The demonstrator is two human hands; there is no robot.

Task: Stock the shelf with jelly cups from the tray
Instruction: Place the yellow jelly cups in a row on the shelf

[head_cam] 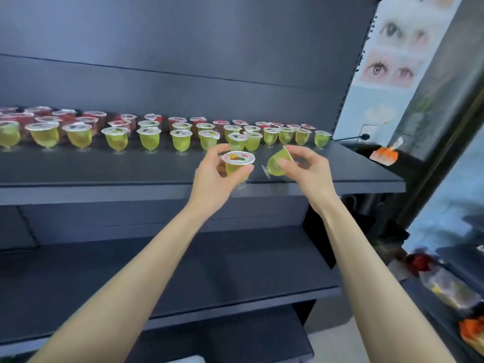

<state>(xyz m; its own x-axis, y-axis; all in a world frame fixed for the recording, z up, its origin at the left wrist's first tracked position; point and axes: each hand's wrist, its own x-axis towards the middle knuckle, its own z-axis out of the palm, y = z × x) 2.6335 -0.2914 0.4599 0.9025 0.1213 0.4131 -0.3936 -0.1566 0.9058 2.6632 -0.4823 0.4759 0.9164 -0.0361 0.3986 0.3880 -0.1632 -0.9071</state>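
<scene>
Left hand (217, 176): my fingers (216, 153) and thumb curled round a green jelly cup (237, 167); cup upright, printed lid on top, stem foot below my palm, over the front edge of the upper shelf (131, 169).
Right hand (307, 170): fingers pinching a second green cup (277, 166) at its body and rim; cup tipped on its side, lid towards my palm, foot pointing down and left; near the first cup, not touching it.
Upper shelf, dark: front row of green cups (149, 138) standing upright from left to right; behind it, rows of red cups (91, 117) against the back panel; the strip of shelf in front of the rows is where my two hands hover.
Lower shelf (183, 258): dark, beneath my forearms.
Right margin: poster of eyes (392, 48) on the wall; orange packet (383, 154) beside the shelf end; blurred wrapped goods (450, 286) at lower right, whether on a tray I cannot tell.
</scene>
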